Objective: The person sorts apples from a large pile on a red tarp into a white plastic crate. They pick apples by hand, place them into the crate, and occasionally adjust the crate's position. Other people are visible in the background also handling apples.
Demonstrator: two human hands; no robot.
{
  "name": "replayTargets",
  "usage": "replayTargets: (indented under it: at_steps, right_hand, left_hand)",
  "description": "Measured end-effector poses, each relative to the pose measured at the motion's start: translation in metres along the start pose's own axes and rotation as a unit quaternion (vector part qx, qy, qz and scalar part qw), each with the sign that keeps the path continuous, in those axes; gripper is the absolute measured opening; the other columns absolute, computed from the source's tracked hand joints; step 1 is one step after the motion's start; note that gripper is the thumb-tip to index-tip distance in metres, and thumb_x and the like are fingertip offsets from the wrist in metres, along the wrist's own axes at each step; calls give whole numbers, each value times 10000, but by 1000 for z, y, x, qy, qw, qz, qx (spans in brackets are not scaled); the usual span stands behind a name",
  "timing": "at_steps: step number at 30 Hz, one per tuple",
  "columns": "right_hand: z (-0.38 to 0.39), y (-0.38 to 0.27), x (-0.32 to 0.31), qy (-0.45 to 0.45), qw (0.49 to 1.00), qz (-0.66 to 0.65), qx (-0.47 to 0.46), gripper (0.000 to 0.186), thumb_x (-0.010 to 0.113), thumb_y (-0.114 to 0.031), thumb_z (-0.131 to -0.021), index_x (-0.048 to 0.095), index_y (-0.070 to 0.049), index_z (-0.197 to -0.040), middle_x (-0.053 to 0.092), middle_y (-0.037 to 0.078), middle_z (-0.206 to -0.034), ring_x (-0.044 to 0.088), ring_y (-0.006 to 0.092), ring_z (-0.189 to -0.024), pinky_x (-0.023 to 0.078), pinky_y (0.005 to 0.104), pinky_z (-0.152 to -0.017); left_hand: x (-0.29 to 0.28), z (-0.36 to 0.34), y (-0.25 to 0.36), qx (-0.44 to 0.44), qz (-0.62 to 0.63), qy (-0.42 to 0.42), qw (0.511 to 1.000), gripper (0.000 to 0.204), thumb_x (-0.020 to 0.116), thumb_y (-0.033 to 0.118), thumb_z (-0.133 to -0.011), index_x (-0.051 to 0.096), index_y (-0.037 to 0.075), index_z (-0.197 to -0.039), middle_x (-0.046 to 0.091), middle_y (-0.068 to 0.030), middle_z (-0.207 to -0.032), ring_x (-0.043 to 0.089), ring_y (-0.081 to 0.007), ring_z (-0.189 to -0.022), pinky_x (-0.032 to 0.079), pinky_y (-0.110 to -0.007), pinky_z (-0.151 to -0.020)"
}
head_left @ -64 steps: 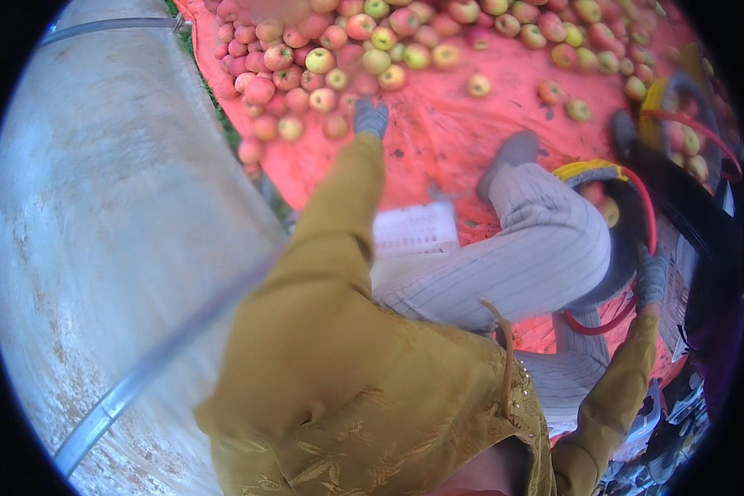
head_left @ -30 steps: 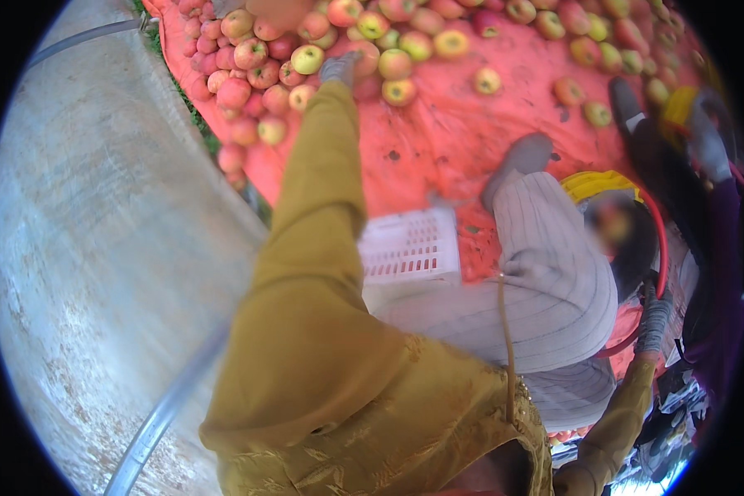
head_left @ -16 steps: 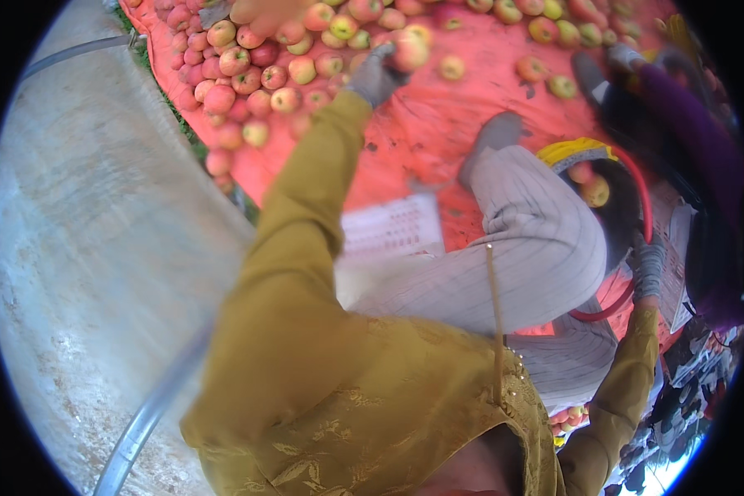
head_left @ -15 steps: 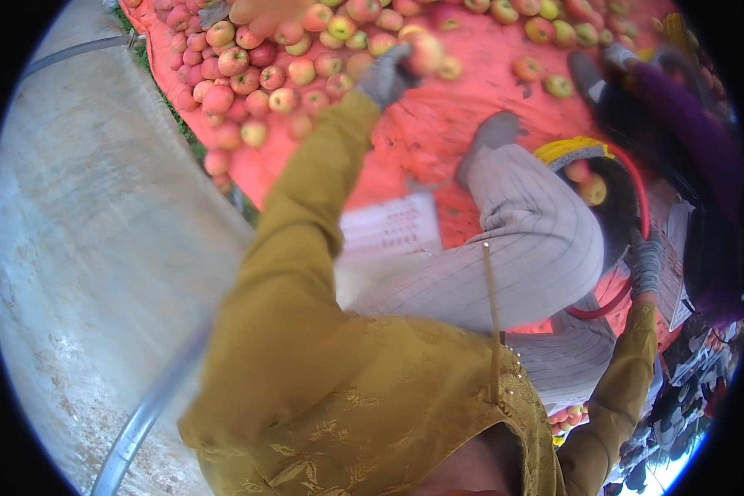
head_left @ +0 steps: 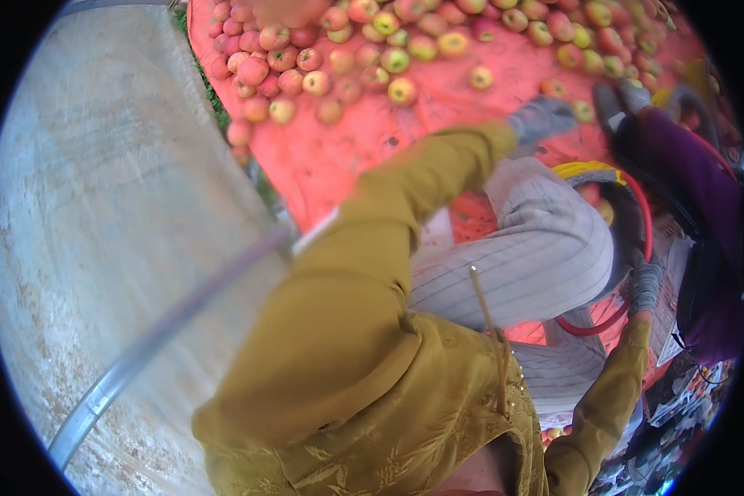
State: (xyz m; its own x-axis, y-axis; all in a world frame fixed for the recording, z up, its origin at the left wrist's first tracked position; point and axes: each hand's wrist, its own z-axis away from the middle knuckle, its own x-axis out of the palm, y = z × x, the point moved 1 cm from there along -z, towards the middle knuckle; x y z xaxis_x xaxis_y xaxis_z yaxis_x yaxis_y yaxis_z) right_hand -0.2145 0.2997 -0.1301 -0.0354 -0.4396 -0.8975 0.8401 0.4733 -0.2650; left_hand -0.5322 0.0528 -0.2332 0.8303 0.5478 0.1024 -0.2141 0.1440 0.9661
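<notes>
My left hand (head_left: 543,120), in a grey glove, is above the red sheet, just beyond my bent knee. Motion blurs it; its fingers are curled, hiding the apple it carried a moment ago. A dark bucket (head_left: 625,236) with yellow cloth on its rim stands beyond my knee. A few apples (head_left: 606,212) show inside. My right hand (head_left: 644,283), gloved in grey, is closed on the bucket's thick red handle (head_left: 646,219), its fingertips partly hidden. Several red and yellow apples (head_left: 402,91) lie loose between my left hand and the large pile (head_left: 283,58).
The red sheet (head_left: 339,165) carries the pile across the far side. A concrete strip (head_left: 124,190) with a metal pipe (head_left: 124,372) runs at the left. At the right a person in purple (head_left: 686,157) works close by, near another yellow-trimmed bucket (head_left: 693,107).
My left hand has swung right and nearer, from the pile's edge toward the bucket; the apple in it no longer shows. My right hand stays on the handle. The view has shifted slightly.
</notes>
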Motion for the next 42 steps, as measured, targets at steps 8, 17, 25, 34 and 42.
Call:
replayTargets:
  at_steps: [8, 17, 25, 34, 42]
  right_hand:
    - [13, -11, -2, -54, 981, -145, 115, 300, 626, -251, -844, 578, -42, -1054, 577, 39, -718, 494, 128, -519, 402, 270, -436]
    - [13, 6, -6, -54, 980, -163, 101, 276, 609, -179, -872, 600, -13, -1093, 603, 6, -751, 500, 82, -568, 411, 227, -505]
    - [9, 3, -5, -43, 983, -149, 98, 226, 622, -167, -863, 644, -29, -1040, 584, -20, -707, 453, 54, -538, 342, 215, -466]
    - [17, -9, -8, -42, 986, -125, 99, 219, 623, -166, -856, 640, -32, -1028, 576, -9, -699, 458, 71, -528, 356, 230, -459]
    - [21, -11, -10, -44, 983, -151, 97, 188, 619, -178, -855, 613, -14, -948, 534, -12, -666, 455, 82, -523, 380, 244, -472]
  left_hand:
    - [-254, 133, -132, -136, -493, 541, 668, 506, 609, 322, -775, 536, -10, -1149, 547, -242, -1141, 510, -376, -1080, 396, -416, -957]
    - [-293, 185, -110, -353, -402, 330, 778, 493, 466, 407, -829, 571, 34, -1133, 508, -229, -1235, 460, -344, -1175, 370, -377, -995]
    - [-328, 225, -120, -227, -471, 515, 679, 576, 625, 340, -761, 493, 56, -1245, 431, -235, -1307, 420, -362, -1207, 355, -394, -1007]
    - [-372, 204, -89, -390, -533, 317, 681, 642, 512, 499, -788, 473, 100, -1288, 412, -152, -1353, 371, -323, -1271, 294, -461, -1056]
    - [-396, 152, -53, -171, -519, 456, 702, 407, 633, 281, -756, 599, 88, -1113, 557, -146, -1174, 512, -304, -1113, 407, -389, -959]
